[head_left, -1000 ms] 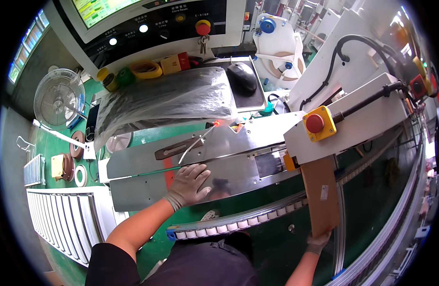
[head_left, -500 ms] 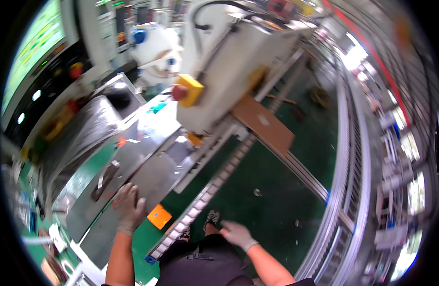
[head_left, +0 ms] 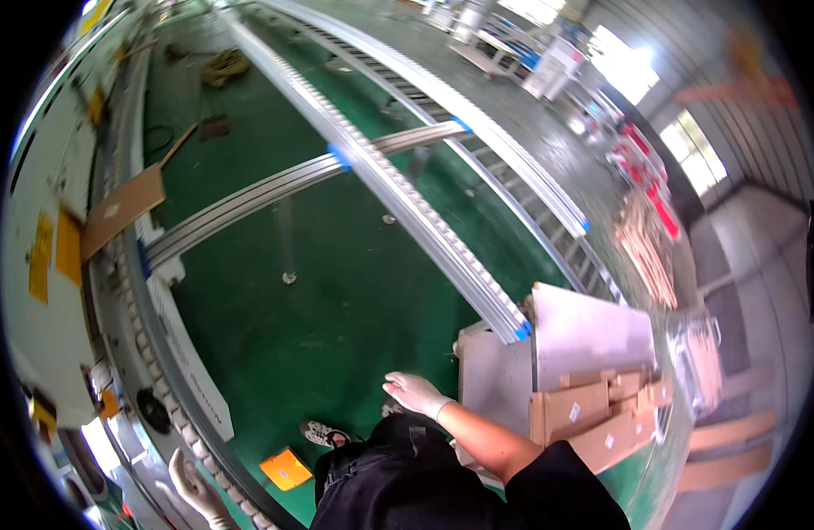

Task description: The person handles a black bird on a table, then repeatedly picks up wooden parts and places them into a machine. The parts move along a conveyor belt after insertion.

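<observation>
In a pale glove, my left hand [head_left: 193, 488] is at the lower left, beside the edge of the roller track [head_left: 176, 402]. Its fingers are loosely bent and apart, with nothing in them. My right hand [head_left: 416, 393], gloved too, hangs in front of my body over the green floor [head_left: 310, 327]. Its fingers stretch out to the left and hold nothing. An orange flat piece [head_left: 285, 469] lies on the floor between the track and my shoes [head_left: 326, 434].
A long aluminium conveyor rail [head_left: 407, 203] crosses from far left to near right, joined by a crossbar [head_left: 248, 199]. Cardboard boxes [head_left: 570, 411] are piled at the right. A brown cardboard sheet [head_left: 124, 210] sticks out from the machine [head_left: 49, 309] on the left.
My view has swung to the right, bringing the rails and box pile in. My left hand is off the grey worktop and now low by the track; my right hand stays in front of me.
</observation>
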`<state>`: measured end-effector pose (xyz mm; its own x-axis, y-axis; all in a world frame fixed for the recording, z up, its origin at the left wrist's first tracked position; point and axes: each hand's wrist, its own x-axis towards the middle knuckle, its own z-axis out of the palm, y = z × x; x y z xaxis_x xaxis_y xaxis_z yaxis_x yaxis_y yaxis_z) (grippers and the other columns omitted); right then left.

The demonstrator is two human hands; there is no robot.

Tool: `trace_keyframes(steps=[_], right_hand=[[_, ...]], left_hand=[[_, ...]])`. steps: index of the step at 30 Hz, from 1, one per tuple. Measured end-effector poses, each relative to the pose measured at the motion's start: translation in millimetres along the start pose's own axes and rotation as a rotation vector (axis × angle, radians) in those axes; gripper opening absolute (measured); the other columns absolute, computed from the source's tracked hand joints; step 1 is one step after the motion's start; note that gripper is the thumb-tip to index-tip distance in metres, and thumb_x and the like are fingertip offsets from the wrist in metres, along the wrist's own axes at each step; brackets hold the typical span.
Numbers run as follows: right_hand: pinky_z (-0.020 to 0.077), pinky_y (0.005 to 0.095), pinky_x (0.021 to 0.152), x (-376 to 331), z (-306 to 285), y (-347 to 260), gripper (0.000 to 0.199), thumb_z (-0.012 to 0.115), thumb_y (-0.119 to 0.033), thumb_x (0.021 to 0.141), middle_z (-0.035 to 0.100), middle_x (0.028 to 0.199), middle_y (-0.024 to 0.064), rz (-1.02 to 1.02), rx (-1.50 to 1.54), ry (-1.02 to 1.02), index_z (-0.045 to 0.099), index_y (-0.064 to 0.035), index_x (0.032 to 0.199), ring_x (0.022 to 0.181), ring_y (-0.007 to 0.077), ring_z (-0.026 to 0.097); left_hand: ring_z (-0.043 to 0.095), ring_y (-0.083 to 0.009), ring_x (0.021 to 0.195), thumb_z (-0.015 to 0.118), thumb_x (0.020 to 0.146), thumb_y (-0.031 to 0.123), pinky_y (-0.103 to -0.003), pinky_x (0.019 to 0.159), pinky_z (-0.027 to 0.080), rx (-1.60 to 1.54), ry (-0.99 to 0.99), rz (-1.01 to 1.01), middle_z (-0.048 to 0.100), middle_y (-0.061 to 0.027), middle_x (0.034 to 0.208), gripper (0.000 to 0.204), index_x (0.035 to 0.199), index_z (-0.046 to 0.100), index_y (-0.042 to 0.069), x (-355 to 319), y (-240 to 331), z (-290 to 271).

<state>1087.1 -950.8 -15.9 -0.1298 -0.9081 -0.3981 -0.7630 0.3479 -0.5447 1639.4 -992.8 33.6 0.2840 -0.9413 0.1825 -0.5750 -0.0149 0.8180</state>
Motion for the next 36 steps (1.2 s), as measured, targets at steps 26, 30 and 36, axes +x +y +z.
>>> trace_keyframes(steps=[26,30,36], right_hand=[[0.0334,0.0529,0.120,-481.9,-87.2,361.2,0.009,0.070,-0.021,0.081,0.074,0.116,0.0038,0.873,-0.262,1.090,0.074,-0.0145,0.084,0.131,0.0288,0.059],[0.0334,0.0533,0.120,-481.4,-97.7,355.0,0.007,0.068,-0.017,0.078,0.075,0.113,0.0034,0.878,-0.239,1.132,0.073,-0.0147,0.082,0.129,0.0279,0.060],[0.0345,0.0541,0.119,-484.7,-95.3,368.1,0.009,0.069,-0.014,0.074,0.075,0.111,0.0040,0.889,-0.221,1.199,0.072,-0.0147,0.082,0.124,0.0281,0.062]], left_hand=[[0.063,-0.0244,0.123,0.060,0.106,0.023,-0.035,0.108,0.047,-0.053,-2.089,0.373,0.068,-0.0162,0.129,0.040,0.133,0.061,-0.006,-371.7,364.9,419.0],[0.062,-0.0214,0.119,0.059,0.107,0.022,-0.033,0.107,0.047,0.030,-2.084,0.452,0.067,-0.0111,0.124,0.041,0.139,0.056,-0.004,-409.9,351.3,461.1],[0.059,-0.0220,0.121,0.060,0.106,0.037,-0.036,0.103,0.048,0.001,-2.075,-0.309,0.060,-0.0077,0.126,0.058,0.151,0.043,0.004,-449.8,404.3,467.7]])
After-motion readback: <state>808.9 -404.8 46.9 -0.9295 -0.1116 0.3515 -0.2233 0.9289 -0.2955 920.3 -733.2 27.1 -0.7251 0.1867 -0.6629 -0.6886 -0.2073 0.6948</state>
